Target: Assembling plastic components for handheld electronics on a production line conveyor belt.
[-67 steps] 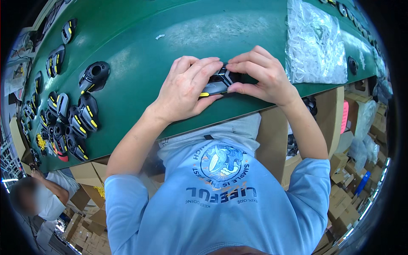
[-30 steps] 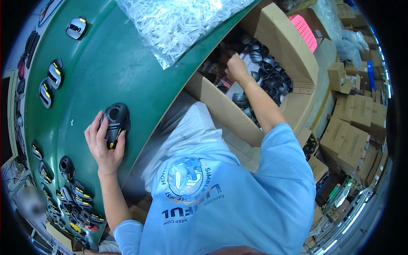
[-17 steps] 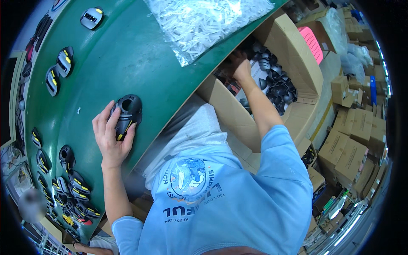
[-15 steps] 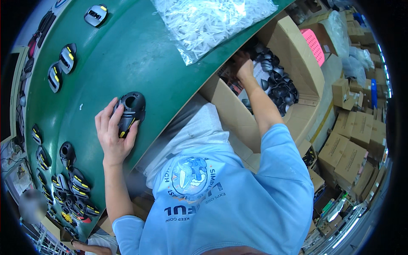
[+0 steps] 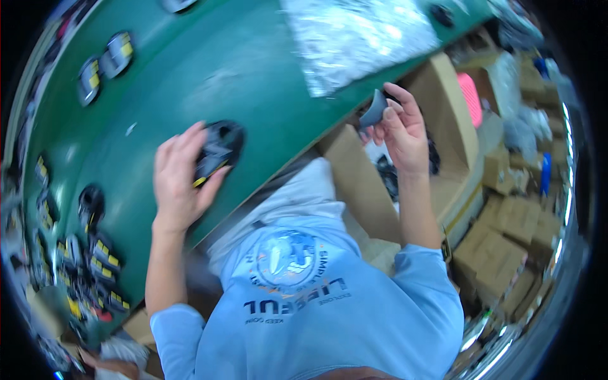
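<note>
My left hand [image 5: 180, 180] is wrapped round a black plastic housing [image 5: 223, 140] with a round hole at its far end and yellow accents; it rests on the green table [image 5: 158, 95] near the edge. Raised over the cardboard box [image 5: 457, 104], my right hand [image 5: 408, 136] pinches a thin curved dark plastic piece [image 5: 375, 109] between thumb and fingers. More dark curved pieces [image 5: 387, 178] lie inside the box, partly hidden by my right hand and forearm.
A clear bag of translucent pieces [image 5: 361, 41] lies at the table's far side. Several grey and black housings with yellow parts [image 5: 101, 256] are grouped at the left. Stacked cartons [image 5: 491, 259] and a pink basket [image 5: 470, 98] stand at the right. Another person's arm shows at lower left.
My right hand has come up out of the box with a curved plastic piece. My left hand still holds the housing on the table. The whole view has shifted and blurred.
</note>
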`<state>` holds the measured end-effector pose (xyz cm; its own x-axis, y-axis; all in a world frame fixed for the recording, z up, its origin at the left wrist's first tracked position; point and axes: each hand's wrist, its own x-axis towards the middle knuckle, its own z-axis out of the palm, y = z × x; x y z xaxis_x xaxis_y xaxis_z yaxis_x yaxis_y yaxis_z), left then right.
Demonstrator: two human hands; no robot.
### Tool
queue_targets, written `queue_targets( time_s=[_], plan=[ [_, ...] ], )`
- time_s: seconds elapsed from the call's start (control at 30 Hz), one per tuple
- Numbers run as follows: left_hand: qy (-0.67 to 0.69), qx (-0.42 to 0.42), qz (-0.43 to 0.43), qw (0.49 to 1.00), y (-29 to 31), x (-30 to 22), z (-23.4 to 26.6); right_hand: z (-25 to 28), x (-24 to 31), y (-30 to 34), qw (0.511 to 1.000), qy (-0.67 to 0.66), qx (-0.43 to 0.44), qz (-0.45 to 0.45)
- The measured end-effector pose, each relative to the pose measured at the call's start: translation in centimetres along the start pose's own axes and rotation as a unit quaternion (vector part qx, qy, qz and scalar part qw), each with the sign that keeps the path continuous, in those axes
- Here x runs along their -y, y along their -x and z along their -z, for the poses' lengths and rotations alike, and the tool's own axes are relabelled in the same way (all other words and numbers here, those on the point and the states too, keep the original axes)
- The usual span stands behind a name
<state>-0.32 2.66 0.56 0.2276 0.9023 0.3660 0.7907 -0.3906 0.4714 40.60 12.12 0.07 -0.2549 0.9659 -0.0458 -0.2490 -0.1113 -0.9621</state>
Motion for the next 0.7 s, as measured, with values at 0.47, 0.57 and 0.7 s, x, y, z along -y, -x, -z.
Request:
queue_targets(
  time_s=[0.47, 0.57, 0.7],
  plan=[
    [0.052, -0.062, 0.006, 0.997, 0.6, 0.8, -1.1, -16.0, -1.2, -8.4, 0.776, 0.487, 0.291, 0.275],
    [0.065, -0.057, 0.001, 0.996, 0.4, 0.9, -1.2, -15.4, -1.9, -10.5, 0.772, 0.418, 0.418, 0.232],
    [0.075, -0.058, 0.004, 0.996, 0.5, 0.9, -1.2, -15.3, -2.4, -10.7, 0.743, 0.426, 0.427, 0.288]
  ],
)
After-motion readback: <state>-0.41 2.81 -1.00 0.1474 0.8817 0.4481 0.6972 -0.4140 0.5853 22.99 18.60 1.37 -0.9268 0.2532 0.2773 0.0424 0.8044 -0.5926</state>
